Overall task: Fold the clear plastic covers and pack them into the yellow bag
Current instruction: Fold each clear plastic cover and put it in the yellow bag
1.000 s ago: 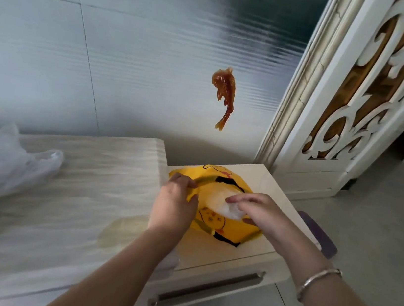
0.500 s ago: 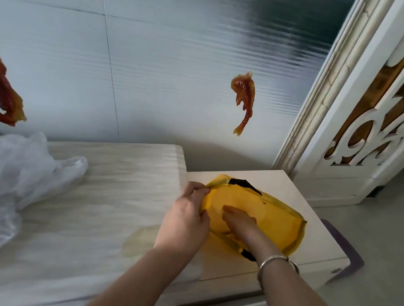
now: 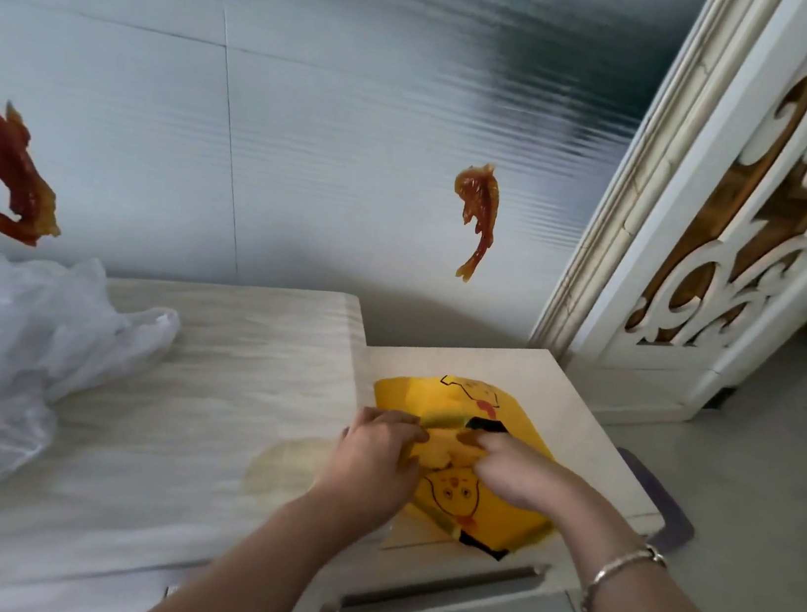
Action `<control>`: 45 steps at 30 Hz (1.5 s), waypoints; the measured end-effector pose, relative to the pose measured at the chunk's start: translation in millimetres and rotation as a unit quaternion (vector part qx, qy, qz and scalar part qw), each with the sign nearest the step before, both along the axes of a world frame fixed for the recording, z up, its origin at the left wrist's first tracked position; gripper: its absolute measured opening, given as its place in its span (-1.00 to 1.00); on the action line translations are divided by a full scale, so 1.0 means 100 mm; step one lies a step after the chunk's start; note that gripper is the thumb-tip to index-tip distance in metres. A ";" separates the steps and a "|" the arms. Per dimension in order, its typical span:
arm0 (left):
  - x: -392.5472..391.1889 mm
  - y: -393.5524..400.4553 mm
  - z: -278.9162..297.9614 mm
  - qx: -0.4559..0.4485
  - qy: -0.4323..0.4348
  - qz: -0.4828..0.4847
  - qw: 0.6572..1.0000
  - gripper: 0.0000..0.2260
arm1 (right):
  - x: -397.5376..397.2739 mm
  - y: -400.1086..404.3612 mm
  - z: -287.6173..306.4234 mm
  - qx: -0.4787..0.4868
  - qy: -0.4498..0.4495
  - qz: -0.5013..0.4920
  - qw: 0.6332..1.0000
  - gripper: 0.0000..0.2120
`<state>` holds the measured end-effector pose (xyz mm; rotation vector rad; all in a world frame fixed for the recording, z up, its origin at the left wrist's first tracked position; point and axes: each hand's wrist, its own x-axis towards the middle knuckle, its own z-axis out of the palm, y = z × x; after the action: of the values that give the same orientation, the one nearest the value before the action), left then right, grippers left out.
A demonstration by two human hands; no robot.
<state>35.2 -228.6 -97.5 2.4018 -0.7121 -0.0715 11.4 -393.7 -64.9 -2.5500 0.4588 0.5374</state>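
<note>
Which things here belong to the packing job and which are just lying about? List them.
Job:
- yellow bag, gripped by left hand and right hand
- clear plastic covers, heaped on the long cabinet

Lying about:
- fish wall decorations
- carved screen
- bracelet

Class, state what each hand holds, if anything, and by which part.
Both the left hand and right hand grip the yellow bag at its bunched middle edge.

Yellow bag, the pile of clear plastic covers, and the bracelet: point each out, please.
yellow bag (image 3: 501, 519): head view, on its printed front panel near the person.
clear plastic covers (image 3: 12, 344): head view, on the middle of the crumpled pile at left.
bracelet (image 3: 624, 567): head view, on the band over the right wrist.
</note>
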 end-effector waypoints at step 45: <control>-0.14 2.43 0.50 0.126 0.048 0.317 0.939 -0.73 | 0.33 2.59 0.14 0.155 -0.215 0.250 0.931 -0.79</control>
<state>21.1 14.7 -47.3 2.7342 0.1496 -0.0107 44.9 -134.6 -51.0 -2.3620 -0.4138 0.1802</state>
